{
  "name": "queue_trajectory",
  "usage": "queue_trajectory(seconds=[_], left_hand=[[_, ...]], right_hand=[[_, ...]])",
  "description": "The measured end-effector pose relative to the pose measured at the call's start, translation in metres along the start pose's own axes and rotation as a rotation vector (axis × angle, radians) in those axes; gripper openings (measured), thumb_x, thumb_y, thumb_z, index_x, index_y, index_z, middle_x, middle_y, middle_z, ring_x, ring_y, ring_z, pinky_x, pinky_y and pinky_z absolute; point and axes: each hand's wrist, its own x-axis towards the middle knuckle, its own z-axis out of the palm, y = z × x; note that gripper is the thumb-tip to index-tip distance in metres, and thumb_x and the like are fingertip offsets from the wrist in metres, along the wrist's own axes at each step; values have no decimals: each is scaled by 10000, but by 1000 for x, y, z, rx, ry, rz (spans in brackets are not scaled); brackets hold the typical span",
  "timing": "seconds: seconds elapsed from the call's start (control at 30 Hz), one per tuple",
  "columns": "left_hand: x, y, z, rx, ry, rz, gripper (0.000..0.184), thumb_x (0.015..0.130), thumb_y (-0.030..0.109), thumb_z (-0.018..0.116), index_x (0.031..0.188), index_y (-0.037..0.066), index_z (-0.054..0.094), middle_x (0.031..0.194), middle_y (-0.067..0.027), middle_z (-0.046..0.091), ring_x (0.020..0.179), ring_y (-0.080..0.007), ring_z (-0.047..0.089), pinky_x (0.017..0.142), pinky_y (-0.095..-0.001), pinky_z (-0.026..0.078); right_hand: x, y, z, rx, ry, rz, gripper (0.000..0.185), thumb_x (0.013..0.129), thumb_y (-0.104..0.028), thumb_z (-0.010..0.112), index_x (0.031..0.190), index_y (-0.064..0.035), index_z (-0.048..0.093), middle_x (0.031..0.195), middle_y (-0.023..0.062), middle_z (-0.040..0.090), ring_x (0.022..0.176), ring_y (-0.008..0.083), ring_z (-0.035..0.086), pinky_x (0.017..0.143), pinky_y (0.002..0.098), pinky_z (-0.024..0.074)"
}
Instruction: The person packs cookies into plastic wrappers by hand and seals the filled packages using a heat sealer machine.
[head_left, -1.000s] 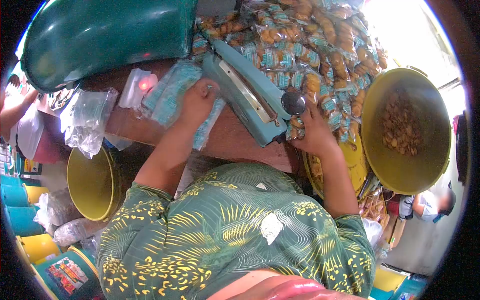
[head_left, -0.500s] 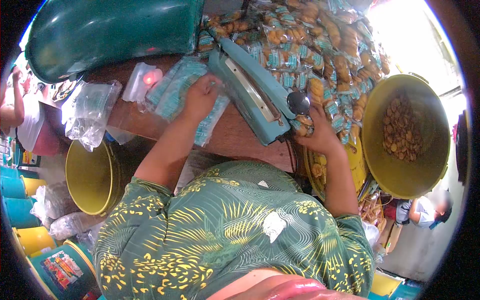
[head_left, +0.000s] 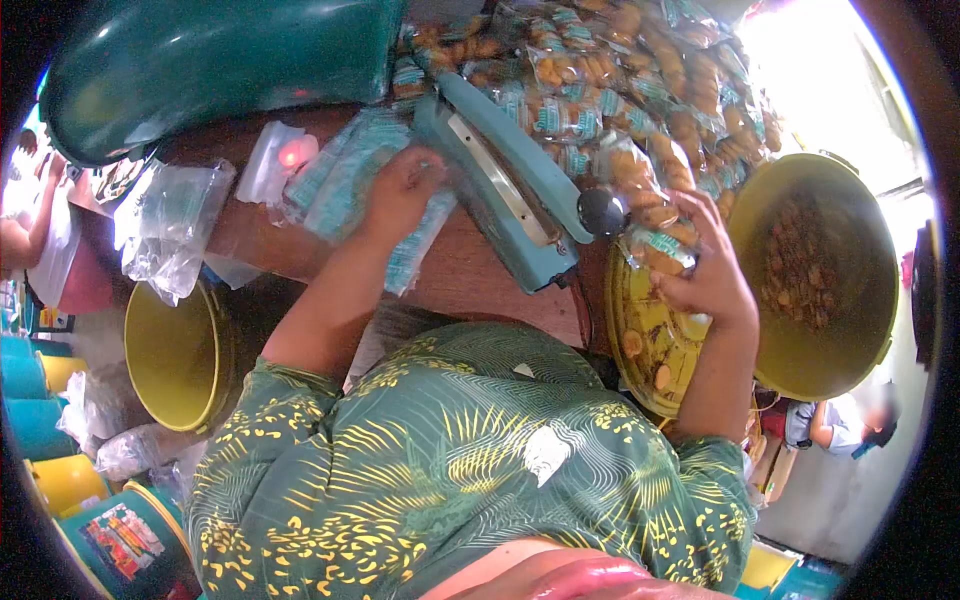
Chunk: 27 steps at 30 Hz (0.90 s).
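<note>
A turquoise hand-press bag sealer [head_left: 505,180] with a black round knob [head_left: 602,212] lies slantwise on the wooden table. My right hand [head_left: 712,268] grips a clear packet of cookies [head_left: 655,225] with a turquoise label, right of the knob and above a yellow lid [head_left: 650,340]. My left hand [head_left: 403,190] is closed at the sealer's left side, over flat turquoise-printed plastic bags [head_left: 350,165]. Whatever its curled fingers may pinch cannot be made out. Several filled cookie packets [head_left: 575,120] are heaped behind the sealer.
A yellow bucket [head_left: 875,230] with loose cookies tilts at the right. Another yellow bucket [head_left: 175,350] is at the lower left. A large green container [head_left: 220,70] takes up the table's back left, near clear plastic bags [head_left: 175,225]. Other people are at the far left and lower right.
My right hand has moved right from beside the sealer's knob, carrying the cookie packet over the yellow lid. My left hand and the sealer have hardly moved.
</note>
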Motion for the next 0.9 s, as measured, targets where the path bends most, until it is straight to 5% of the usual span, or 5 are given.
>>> queue_trajectory(seconds=[0.27,0.4,0.5,0.7,0.9], left_hand=[[8,-11,-8,-207,-60,-198,55,971,111,513,1015,79,520,1027,-103,679,1007,-208,641,861,-331,491],[8,-11,-8,-342,-17,-169,59,1003,151,477,983,101,502,1122,-105,674,1051,-202,623,873,-355,482],[7,-12,-7,-370,9,-182,77,1012,171,479,974,110,505,1160,-97,672,1071,-200,611,880,-370,479],[3,-4,-8,-350,-6,-148,122,1008,218,515,941,116,524,1202,-99,662,1098,-208,599,917,-383,457],[3,-2,-8,-401,15,-185,110,993,210,542,933,117,544,1208,-95,658,1068,-205,599,907,-362,451]], right_hand=[[112,-18,-54,-233,226,-192,686,747,-145,768,1375,-127,492,1353,128,491,1242,273,496,1061,401,409],[148,-6,-64,-600,268,-233,826,731,-350,817,1410,-70,439,1488,204,343,1384,359,325,1131,446,312],[120,1,-40,-455,347,-316,711,785,-218,793,1412,-164,464,1438,112,455,1291,298,471,1076,415,401],[15,98,24,-6,-10,404,731,764,-227,820,1389,-78,471,1436,189,457,1327,324,445,1083,412,399],[-46,119,65,-217,223,294,656,768,-168,771,1353,-49,502,1266,218,584,1196,382,539,1011,432,440]])
